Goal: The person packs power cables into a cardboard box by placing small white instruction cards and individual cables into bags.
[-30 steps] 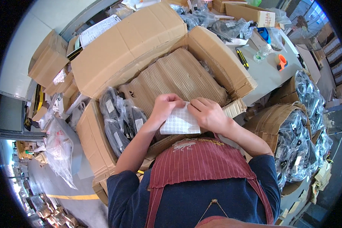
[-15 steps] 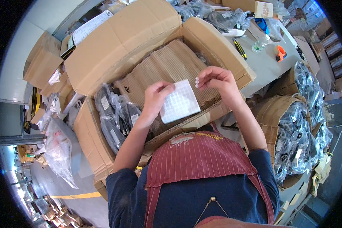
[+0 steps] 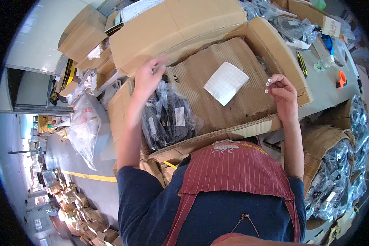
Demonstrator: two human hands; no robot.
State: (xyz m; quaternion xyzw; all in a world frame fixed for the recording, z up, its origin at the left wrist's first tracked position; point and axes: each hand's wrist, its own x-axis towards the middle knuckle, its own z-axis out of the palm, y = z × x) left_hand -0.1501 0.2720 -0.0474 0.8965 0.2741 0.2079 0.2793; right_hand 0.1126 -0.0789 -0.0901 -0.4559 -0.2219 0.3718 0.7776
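Note:
A white sheet of small round stickers (image 3: 226, 83) lies on the ribbed cardboard layer (image 3: 201, 78) inside a large open carton (image 3: 176, 28). To its right is my right hand (image 3: 285, 96), fingers bent, with small white round stickers (image 3: 267, 85) at the fingertips. My left hand (image 3: 147, 80) is raised over the carton's left side, blurred by motion; its fingers look apart and nothing shows in them. Below it, dark parts in clear plastic bags (image 3: 174, 117) with white labels fill the carton's left end.
Right of the carton, a grey table (image 3: 315, 88) bears a yellow-and-black cutter (image 3: 302, 64), a clear bottle (image 3: 322, 64) and an orange tape dispenser (image 3: 341, 79). Another carton (image 3: 320, 143) of bagged parts stands at lower right. A plastic-wrapped item (image 3: 86, 123) is at left.
My left hand has let go of the sticker sheet and moved left; the sheet now lies on the cardboard. My right hand keeps the stickers at its fingertips. The view has shifted left.

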